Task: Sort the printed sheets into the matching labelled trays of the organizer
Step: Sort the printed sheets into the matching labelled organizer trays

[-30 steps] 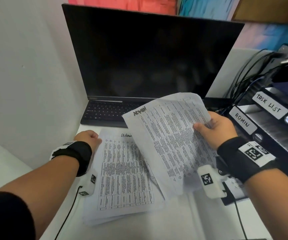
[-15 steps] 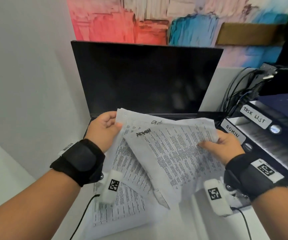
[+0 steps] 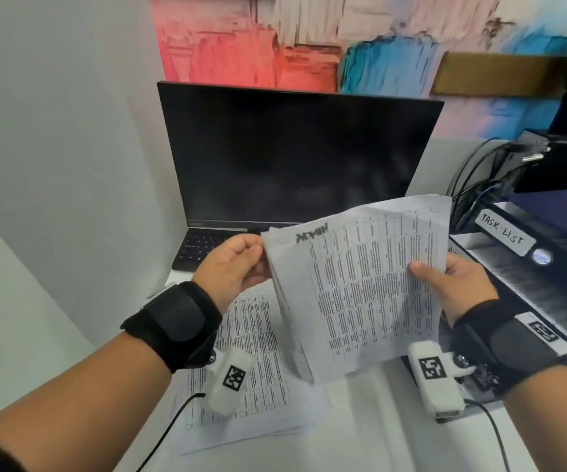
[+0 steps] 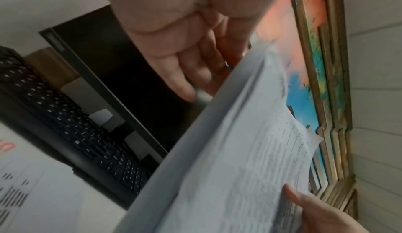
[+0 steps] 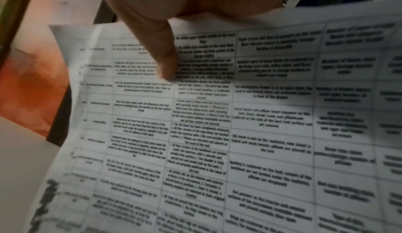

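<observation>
1. Since a second ago, your left hand (image 3: 232,267) has come up off the desk pile and now pinches the left edge of the held sheets (image 3: 360,284), which it was not touching then.
2. Half a second ago the held sheets were fanned apart between your hands; now they lie squared together as one small bundle, with the handwritten "ADMIN" on the top sheet at its upper left corner.
3. Your right hand (image 3: 452,284) grips the bundle's right edge, thumb (image 5: 165,61) pressed flat on the printed table and the fingers hidden behind the paper.
4. From the left wrist view, your left hand's fingers (image 4: 195,68) curl behind the sheets' edge; the picture is blurred, so I cannot tell how many sheets you hold.
5. You hold the bundle in the air, tilted, in front of the dark monitor (image 3: 295,158) and above the desk (image 3: 360,420).
6. More printed sheets remain in a pile (image 3: 258,369) on the desk below your left wrist, in front of the keyboard (image 3: 203,248).
7. Your organizer (image 3: 530,284) stands just right of your right hand; its upper tray carries the label "TASK LIST" (image 3: 503,229), and the label below it is hidden behind the bundle.
</observation>
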`<state>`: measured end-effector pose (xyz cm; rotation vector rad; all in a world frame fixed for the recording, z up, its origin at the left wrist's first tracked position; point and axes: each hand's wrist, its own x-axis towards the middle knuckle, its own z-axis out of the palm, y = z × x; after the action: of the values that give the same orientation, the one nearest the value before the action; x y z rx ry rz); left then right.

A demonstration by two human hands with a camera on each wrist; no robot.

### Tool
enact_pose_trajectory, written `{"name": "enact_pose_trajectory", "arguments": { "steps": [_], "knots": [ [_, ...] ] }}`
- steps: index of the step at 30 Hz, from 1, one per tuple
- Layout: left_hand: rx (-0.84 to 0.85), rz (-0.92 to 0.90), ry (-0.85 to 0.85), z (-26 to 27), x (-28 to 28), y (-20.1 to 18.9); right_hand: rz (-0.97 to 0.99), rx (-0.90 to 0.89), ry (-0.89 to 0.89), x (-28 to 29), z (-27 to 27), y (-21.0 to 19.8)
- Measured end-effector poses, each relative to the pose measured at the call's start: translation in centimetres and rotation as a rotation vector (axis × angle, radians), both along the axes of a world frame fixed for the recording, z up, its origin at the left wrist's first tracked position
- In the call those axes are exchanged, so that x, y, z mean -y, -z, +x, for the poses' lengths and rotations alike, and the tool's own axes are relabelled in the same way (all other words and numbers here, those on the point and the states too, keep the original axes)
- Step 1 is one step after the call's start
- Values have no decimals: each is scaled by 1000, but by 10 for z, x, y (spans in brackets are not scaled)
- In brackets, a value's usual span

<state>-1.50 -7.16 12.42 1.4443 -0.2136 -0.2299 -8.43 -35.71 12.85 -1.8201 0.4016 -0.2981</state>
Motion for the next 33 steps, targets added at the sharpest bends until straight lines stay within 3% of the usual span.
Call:
{"name": "enact_pose_trajectory", "arguments": {
  "steps": [3, 6, 9, 14, 18, 22, 27, 33],
  "knots": [
    [-106, 73, 65, -1, 4, 3, 3, 22, 36, -3, 0, 1],
    [5, 255, 126, -8, 11, 14, 37, 28, 28, -8, 0, 3],
    [117, 433, -19, -13, 24, 18, 12, 91, 27, -12, -2, 2],
    [130, 338, -86, -18, 40, 15, 83, 200, 141, -12, -12, 2],
    [151, 302, -86, -19, 46, 19, 66, 154, 133, -14, -25, 3],
    [235, 390, -74, -19, 56, 16, 53, 121, 149, -8, -31, 10],
    [206, 368, -18, -16, 68, 6, -133, 296, 138, -13, -34, -9],
    [142, 209, -5, -6, 68, -2, -246, 311, 99, 4, -27, -14]
  ]
}}
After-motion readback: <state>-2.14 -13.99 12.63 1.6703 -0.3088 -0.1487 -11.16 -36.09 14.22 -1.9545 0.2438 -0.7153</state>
